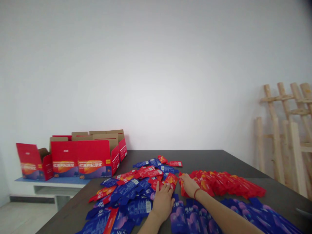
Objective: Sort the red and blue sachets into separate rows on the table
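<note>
My left hand [162,201] lies flat on a loose pile of blue and red sachets [136,190], with its fingers spread and touching a red sachet [170,179]. My right hand [188,184], with a red band at the wrist, reaches forward to the left end of a long row of red sachets [224,184]. Its fingers curl on that end, and I cannot make out whether they grip a packet. A row of blue sachets [243,214] runs along the near edge under my right forearm.
The dark table [219,159] runs to a white wall. Open red cartons [85,159] stand on a low white shelf [48,182] at the left. Wooden frames [290,136] lean against the wall at the right.
</note>
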The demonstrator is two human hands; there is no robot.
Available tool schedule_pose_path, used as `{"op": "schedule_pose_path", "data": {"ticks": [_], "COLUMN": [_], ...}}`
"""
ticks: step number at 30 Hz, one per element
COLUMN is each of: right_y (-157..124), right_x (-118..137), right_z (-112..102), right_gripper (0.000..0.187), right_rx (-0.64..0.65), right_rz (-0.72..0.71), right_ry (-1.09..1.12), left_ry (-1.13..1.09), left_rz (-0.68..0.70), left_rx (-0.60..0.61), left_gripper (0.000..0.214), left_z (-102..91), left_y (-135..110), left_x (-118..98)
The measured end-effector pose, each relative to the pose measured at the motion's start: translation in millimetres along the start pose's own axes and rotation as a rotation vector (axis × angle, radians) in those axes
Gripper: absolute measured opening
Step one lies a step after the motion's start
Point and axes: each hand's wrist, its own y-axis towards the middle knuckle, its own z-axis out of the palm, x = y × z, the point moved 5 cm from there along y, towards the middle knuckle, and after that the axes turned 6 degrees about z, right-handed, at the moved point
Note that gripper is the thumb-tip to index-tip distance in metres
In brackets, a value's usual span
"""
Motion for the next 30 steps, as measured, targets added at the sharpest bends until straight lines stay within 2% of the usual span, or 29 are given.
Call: {"op": "schedule_pose_path", "data": {"ticks": [4, 9, 15, 19, 23, 27, 30], "right_y": [0, -2, -8, 1, 11, 14, 14], "right_x": [2, 6, 17, 29, 47, 59, 62], "right_z": [3, 3, 4, 5, 17, 29, 26], "right_gripper": [0.045, 0.033, 0.042, 0.042, 0.048, 0.044, 0.035], "right_rx": [0.044, 0.030, -0.020, -0.073, -0.057, -0.035, -0.041], "right_rz": [0.064, 0.078, -0.066, -0.145, -0.309, -0.403, -0.434], "right_ry": [-0.170, -0.330, -0.407, -0.425, -0.409, -0.399, -0.413], "left_ry": [0.026, 0.074, 0.186, 0.235, 0.250, 0.240, 0.184], "left_rz": [-0.045, -0.104, -0.148, -0.167, -0.168, -0.184, -0.178], "left_rx": [-0.046, -0.065, -0.079, -0.084, -0.073, -0.071, -0.114], "left_gripper": [0.041, 0.037, 0.037, 0.034, 0.035, 0.039, 0.040], "left_z": [-6.0, -13.5, -20.9, -24.7, -25.1, -25.9, -27.3], "left_y": [1, 2, 2, 1, 2, 1, 0], "left_x": [1, -1, 3, 8, 10, 12, 14]}}
